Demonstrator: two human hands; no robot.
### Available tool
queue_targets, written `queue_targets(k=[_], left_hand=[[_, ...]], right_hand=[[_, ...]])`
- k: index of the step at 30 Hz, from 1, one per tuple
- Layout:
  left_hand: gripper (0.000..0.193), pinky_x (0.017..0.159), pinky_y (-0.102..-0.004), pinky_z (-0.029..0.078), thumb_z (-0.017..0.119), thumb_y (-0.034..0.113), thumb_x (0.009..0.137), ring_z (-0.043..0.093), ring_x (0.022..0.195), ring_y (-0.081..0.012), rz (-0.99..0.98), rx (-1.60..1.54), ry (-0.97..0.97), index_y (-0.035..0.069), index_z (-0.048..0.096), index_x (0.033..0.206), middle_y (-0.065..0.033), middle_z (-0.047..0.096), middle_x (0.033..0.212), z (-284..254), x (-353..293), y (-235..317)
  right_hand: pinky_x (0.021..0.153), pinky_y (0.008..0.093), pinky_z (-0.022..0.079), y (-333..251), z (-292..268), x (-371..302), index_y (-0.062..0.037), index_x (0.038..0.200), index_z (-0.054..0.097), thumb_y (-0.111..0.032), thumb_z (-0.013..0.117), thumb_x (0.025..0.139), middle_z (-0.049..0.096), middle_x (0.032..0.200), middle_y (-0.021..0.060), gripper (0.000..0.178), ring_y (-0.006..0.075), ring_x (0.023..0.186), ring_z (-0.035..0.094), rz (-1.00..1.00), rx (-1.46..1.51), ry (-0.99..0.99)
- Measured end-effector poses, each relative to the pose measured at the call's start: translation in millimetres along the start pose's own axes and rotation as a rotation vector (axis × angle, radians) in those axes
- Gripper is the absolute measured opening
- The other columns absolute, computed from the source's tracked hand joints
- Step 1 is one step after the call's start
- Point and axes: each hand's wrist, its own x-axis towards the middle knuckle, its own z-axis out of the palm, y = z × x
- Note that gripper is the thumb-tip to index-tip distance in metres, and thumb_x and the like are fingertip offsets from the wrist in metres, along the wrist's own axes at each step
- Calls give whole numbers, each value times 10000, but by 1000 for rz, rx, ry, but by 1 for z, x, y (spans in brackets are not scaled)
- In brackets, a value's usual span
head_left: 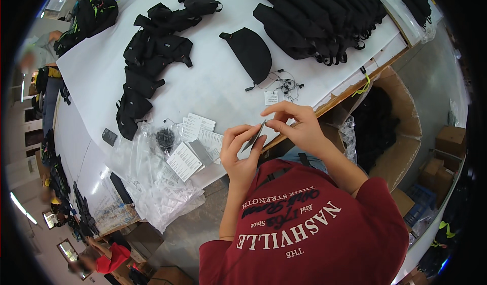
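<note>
The left hand (239,149) pinches a thin dark card (254,135), fingers on one side and thumb on the other. The right hand (300,127) is curled, its thumb and index finger at the card's upper end; whether they grip or merely touch it, I cannot tell. The card sits between the hands, above the near edge of the white table (203,90). It shows almost edge-on, its long axis slanting: one end points toward the table's far right, the other back toward its near edge.

On the table's near left part, printed cards (185,161) lie spread beside a clear plastic bag (147,171). Near the table's right edge, tangled black cords (289,85) lie just beside a half-round black pouch (249,54). A heap of black bags (314,21) covers the table's far right; an open cardboard box (407,133) stands beside its right edge.
</note>
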Motion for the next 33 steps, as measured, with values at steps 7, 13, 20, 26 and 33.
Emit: queue_targets(k=[7, 13, 20, 26, 33], left_hand=[[279, 649, -251, 450, 739, -55, 686, 573, 754, -151, -4, -10, 40, 49, 714, 943, -53, 604, 856, 0, -5, 4], [311, 643, -256, 445, 747, -60, 676, 558, 739, -154, 131, 79, 130, 63, 715, 960, -45, 600, 843, 5, -6, 7], [318, 645, -265, 441, 756, -49, 668, 550, 747, -165, 146, 162, 177, 71, 715, 960, -44, 600, 838, 7, -8, 2], [302, 639, -265, 445, 749, -55, 675, 555, 733, -167, 120, 171, 157, 54, 712, 954, -48, 597, 828, 10, -9, 3], [214, 634, -248, 447, 729, -37, 717, 554, 737, -130, -34, -188, 29, 3, 692, 924, -56, 586, 820, 2, -8, 0]], right_hand=[[617, 209, 457, -3, -10, -1, -11, 905, 669, -23, 711, 770, 643, 751, 27, 142, 74, 645, 581, -90, 57, -115], [611, 206, 453, -3, -5, -3, -18, 844, 660, -25, 721, 760, 639, 735, 20, 104, 75, 639, 579, -113, 45, -50], [536, 196, 438, -11, -2, -8, -8, 834, 648, -15, 702, 764, 622, 689, 25, 88, 71, 575, 556, -144, -157, -10], [496, 191, 433, -2, 8, -11, -19, 834, 645, -9, 700, 765, 616, 677, 24, 89, 74, 537, 557, -317, -261, 129], [515, 192, 450, -8, -4, -5, -13, 877, 627, -8, 679, 791, 610, 657, 20, 100, 56, 572, 567, 25, 172, -43]])
